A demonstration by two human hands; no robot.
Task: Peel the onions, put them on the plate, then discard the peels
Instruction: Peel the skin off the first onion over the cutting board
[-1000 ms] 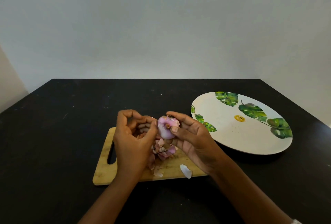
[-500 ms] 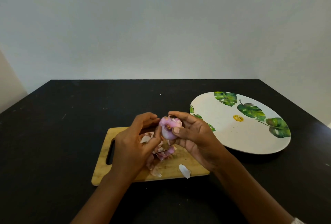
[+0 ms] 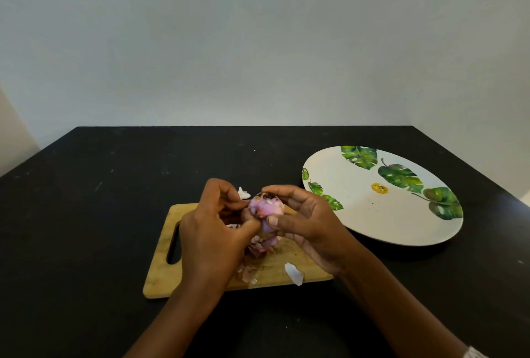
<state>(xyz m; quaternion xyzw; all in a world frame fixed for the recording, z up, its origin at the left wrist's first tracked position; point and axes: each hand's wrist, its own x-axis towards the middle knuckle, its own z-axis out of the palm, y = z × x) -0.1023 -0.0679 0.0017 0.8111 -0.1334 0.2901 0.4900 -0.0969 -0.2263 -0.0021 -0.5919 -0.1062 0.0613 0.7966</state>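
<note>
Peeling a purple onion [image 3: 265,210] over a wooden chopping board [image 3: 160,277] on a black worktop [image 3: 86,214]. Grips the onion in the curled fingers of the right hand [image 3: 309,226] and pinches its left side with the thumb and forefinger of the left hand [image 3: 212,237]. Held just above a heap of loose peels [image 3: 262,246] on the board, left of a leaf-patterned plate [image 3: 372,214] on the worktop
</note>
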